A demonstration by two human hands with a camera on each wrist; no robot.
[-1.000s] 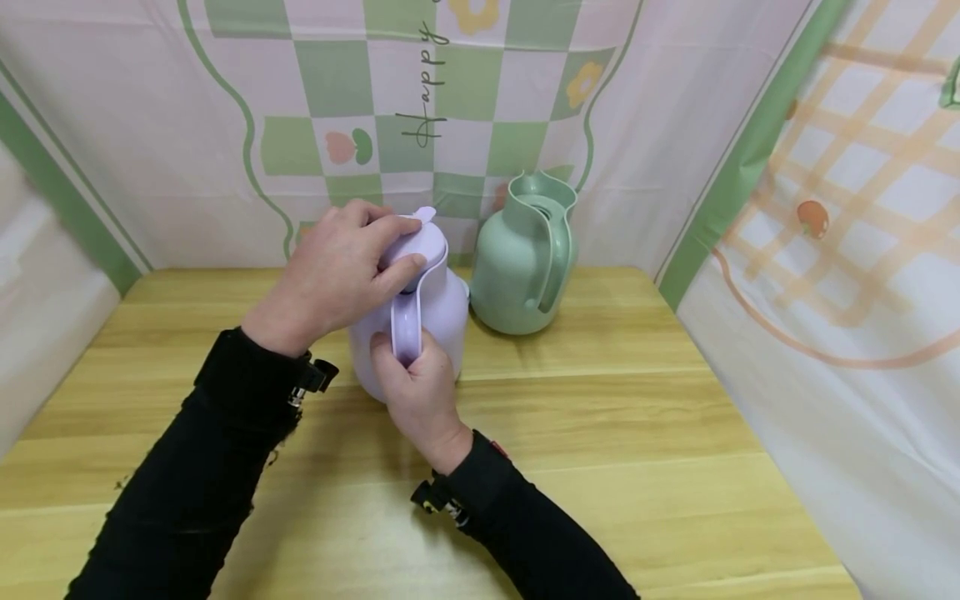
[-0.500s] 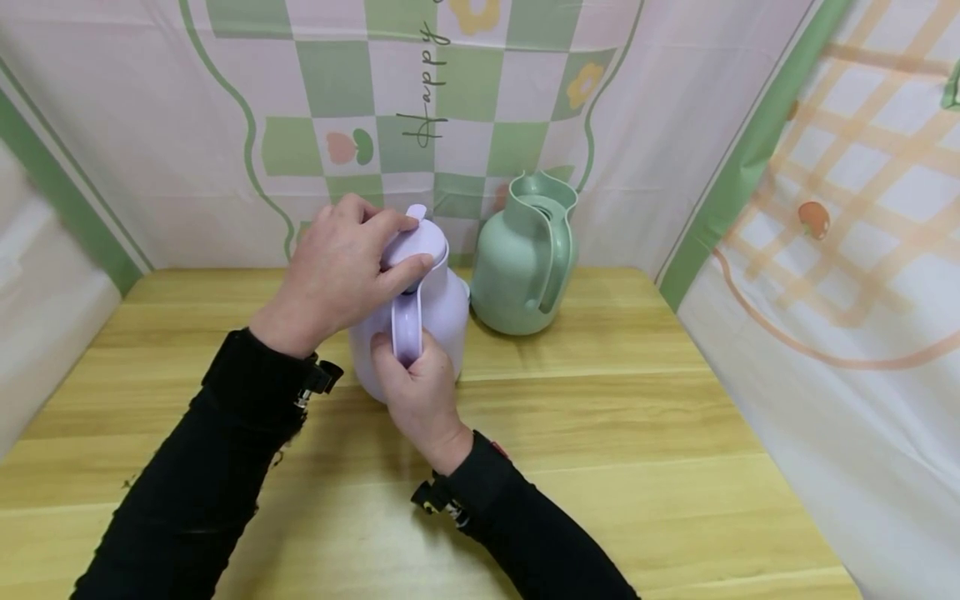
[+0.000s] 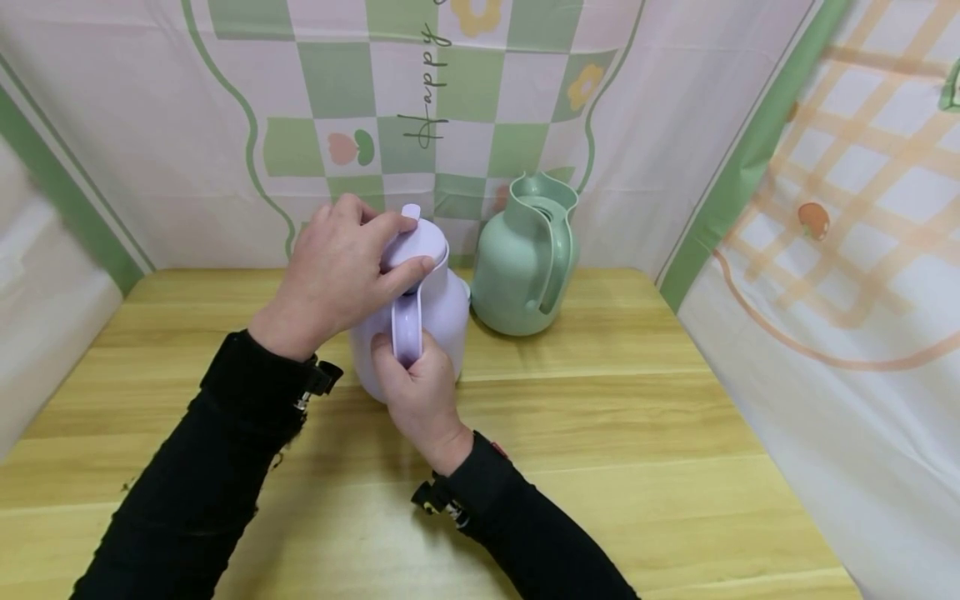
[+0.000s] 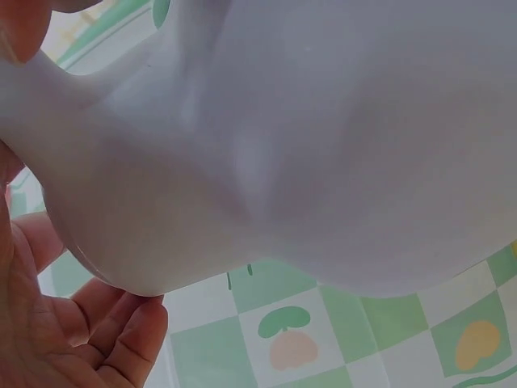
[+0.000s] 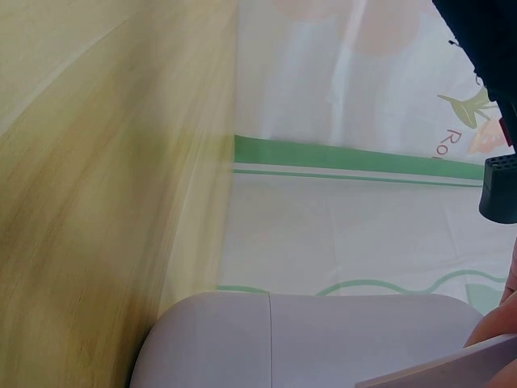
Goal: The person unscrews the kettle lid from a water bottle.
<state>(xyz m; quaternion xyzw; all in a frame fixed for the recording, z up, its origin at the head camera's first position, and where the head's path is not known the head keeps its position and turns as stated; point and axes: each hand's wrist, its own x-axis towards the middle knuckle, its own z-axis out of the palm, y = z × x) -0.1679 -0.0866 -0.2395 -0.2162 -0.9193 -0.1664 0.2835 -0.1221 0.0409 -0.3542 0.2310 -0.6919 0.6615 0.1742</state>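
Observation:
A lavender thermos jug (image 3: 444,312) stands upright on the wooden table. On its top is a round lid (image 3: 415,242) with a small tab pointing to the back. My left hand (image 3: 326,271) grips this lid from the left, thumb on the near side and index finger by the tab. Lower down, the jug's handle (image 3: 407,323) is held by my right hand (image 3: 423,396), thumb visible beside it. The left wrist view shows the jug's pale body (image 4: 266,162) close up, with left-hand fingers (image 4: 133,339) around its neck. In the right wrist view only the jug's side (image 5: 323,335) shows.
A green thermos jug (image 3: 512,267) stands close behind on the right, its handle towards the near right. Behind the wooden table (image 3: 600,467) hangs a checkered cloth (image 3: 337,83). More cloth (image 3: 847,275) hangs along the right side.
The lid has turned a little, its tab moving leftward. My left hand has shifted slightly with it. The right hand and both jugs stay in place.

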